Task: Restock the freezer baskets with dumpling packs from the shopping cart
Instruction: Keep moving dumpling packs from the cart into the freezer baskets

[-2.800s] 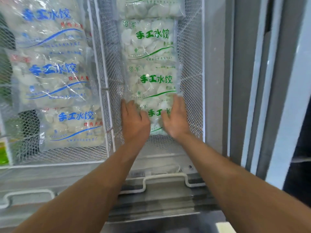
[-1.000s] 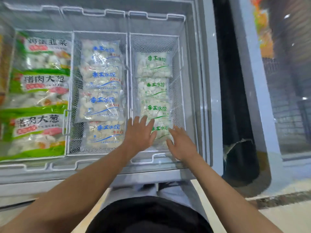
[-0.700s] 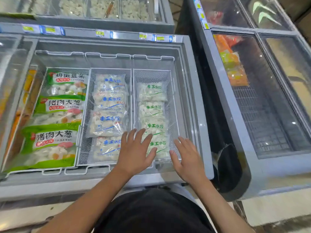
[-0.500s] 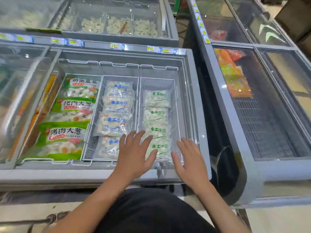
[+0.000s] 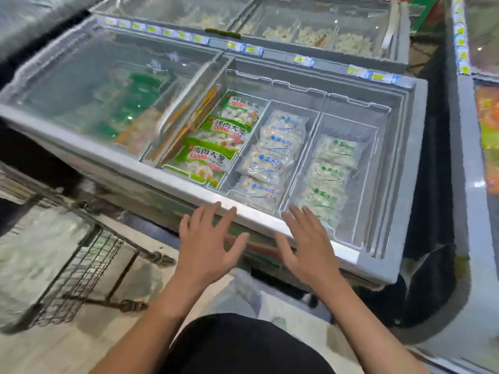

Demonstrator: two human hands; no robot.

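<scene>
Both my hands — left (image 5: 209, 247), right (image 5: 307, 247) — hover empty, fingers spread, at the freezer rim (image 5: 253, 214), free to fetch more. Beyond, green-print packs (image 5: 328, 176) overlap flat in the right basket (image 5: 370, 157) — labels showing. The cart (image 5: 75, 268) sits left.

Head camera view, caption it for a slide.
Both empty hands, left and right, hover at the freezer rim.
</scene>
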